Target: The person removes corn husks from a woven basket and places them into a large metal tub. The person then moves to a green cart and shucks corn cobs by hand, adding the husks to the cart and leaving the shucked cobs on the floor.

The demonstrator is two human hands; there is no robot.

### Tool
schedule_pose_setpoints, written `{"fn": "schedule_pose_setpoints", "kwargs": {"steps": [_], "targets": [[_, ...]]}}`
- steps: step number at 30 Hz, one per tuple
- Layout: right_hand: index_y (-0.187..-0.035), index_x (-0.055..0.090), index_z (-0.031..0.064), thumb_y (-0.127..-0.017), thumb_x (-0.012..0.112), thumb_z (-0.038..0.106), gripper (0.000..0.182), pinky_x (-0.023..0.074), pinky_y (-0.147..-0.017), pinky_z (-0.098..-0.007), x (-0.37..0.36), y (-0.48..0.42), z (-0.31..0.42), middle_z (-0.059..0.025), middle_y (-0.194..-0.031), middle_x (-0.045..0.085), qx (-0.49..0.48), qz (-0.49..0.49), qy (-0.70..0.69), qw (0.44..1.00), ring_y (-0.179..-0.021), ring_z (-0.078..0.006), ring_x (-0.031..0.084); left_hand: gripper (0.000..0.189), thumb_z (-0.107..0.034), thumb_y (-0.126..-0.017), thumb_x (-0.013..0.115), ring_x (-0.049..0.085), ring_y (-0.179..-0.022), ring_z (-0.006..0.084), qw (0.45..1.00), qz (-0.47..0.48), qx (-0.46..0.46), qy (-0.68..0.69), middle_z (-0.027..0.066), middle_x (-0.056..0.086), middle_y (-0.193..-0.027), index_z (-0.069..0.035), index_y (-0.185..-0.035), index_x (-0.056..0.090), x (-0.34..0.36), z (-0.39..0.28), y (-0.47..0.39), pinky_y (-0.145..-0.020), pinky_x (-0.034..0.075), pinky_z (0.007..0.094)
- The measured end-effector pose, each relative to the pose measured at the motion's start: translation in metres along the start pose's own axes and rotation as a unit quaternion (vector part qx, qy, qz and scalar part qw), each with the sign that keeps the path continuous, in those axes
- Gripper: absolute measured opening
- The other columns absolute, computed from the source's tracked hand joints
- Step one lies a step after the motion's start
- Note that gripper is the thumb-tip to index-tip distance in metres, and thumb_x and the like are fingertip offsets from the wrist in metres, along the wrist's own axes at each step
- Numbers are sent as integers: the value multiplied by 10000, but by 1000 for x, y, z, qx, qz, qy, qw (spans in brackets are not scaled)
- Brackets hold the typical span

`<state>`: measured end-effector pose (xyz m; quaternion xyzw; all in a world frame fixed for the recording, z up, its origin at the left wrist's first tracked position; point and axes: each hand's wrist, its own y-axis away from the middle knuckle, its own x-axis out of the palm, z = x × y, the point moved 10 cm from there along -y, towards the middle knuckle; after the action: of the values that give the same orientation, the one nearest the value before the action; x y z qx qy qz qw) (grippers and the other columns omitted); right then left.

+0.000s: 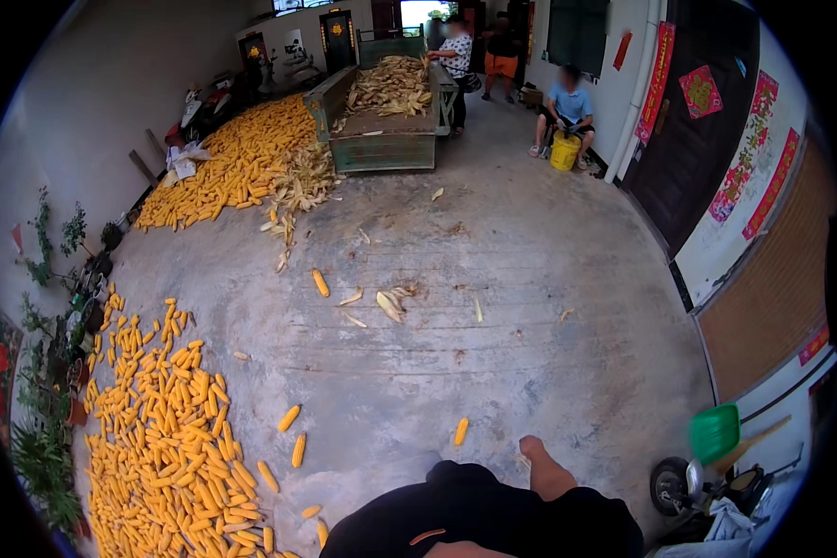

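Neither of my hands can be made out. At the bottom edge lie my black shorts (488,509) with a small orange mark, a patch of bare skin (464,550) below it, and a bare lower limb (549,471), probably my leg, reaching forward. Before me a husked corn cob (461,431) rests on the concrete floor (404,390). Two more cobs, one tilted (289,418) and one nearly upright in view (298,450), lie further left. A broad spread of yellow cobs (174,439) covers the lower left floor.
Ahead, a green cart (383,153) holds corn husks (390,84); a cob heap (251,153) lies beside it. One person (570,104) sits at a yellow bucket (565,151); others stand behind. Potted plants (77,411) line the left wall, a green scoop (715,434) and wheel (669,486) the right.
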<state>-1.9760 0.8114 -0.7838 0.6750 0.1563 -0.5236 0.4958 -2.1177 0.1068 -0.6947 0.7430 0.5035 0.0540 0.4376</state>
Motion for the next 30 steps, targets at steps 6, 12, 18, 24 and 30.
{"fn": "schedule_pose_setpoints", "kwargs": {"steps": [6, 12, 18, 24, 30], "targets": [[-1193, 669, 96, -968, 533, 181, 276, 555, -732, -331, -336, -245, 233, -96, -937, 723, -126, -135, -330, 926, -783, -178, 702, 314, -263, -1006, 503, 705, -814, 229, 964, -180, 1, 194, 133, 711, -982, -35, -1217, 550, -133, -119, -47, -631, 529, 350], [-1282, 612, 96, -1001, 511, 193, 314, 548, -728, -323, -412, -298, 444, -60, -1024, 699, -241, 81, -460, 851, -896, -156, 691, 316, -254, -963, 503, 719, -849, 273, 923, -212, -115, 301, 139, 715, -1001, -40, -1181, 586, -166, -71, -95, -643, 554, 385], [-1251, 637, 116, -975, 548, 247, 318, 550, -703, -376, -262, -344, 333, -61, -984, 685, 17, 182, -406, 895, -847, -171, 685, 370, -305, -942, 502, 729, -886, 243, 989, -108, -97, 38, 165, 742, -1007, 2, -983, 703, -170, -148, -250, -696, 577, 380], [-1058, 715, 88, -902, 557, 439, 416, 508, -905, -492, -226, -274, 233, -228, -1115, 688, -184, 259, -40, 947, -1090, -389, 645, 383, -353, -958, 482, 715, -736, 221, 960, -110, -144, 215, 107, 733, -854, -13, -963, 659, -266, -325, -346, -612, 563, 378], [-1087, 599, 102, -972, 521, 316, 255, 536, -775, -440, -213, -343, 218, -39, -1030, 673, 329, 254, -529, 740, -903, -226, 683, 227, -260, -959, 543, 677, -698, 187, 937, -133, -160, 280, 69, 708, -869, -62, -1050, 603, -337, -414, -529, -570, 503, 367]]}}
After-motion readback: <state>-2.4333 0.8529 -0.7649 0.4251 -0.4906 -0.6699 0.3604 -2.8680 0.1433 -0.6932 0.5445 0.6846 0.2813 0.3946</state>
